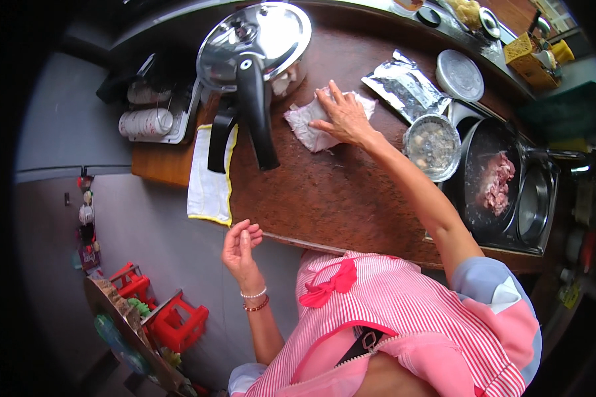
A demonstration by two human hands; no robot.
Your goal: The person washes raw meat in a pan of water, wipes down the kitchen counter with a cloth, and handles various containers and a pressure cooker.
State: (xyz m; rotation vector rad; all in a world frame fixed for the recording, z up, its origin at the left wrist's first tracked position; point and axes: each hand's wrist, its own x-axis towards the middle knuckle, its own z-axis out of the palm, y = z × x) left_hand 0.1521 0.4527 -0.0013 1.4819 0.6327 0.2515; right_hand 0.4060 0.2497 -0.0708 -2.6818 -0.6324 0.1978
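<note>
My right hand (345, 114) lies with spread fingers on a crumpled white cloth (310, 131), holding it down against the dark wooden counter (328, 198). Loosely curled and empty, my left hand (242, 248) hovers by the counter's front edge. Just above it a white cloth with yellow edging (208, 193) hangs over that edge. A steel pressure cooker (273, 34) with its lid on stands beyond, its black handles (258, 119) pointing towards me. Right of my forearm sits a bowl under clear wrap (432, 149), its contents blurred.
On the right, a black frying pan (477, 193) holding raw meat (497, 183) sits on a gas stove (534, 203). A silver foil pouch (407, 87) and a lidded plastic tub (460, 74) lie behind the bowl. A white rack (191, 111) with cups stands left; red stools (179, 322) are below.
</note>
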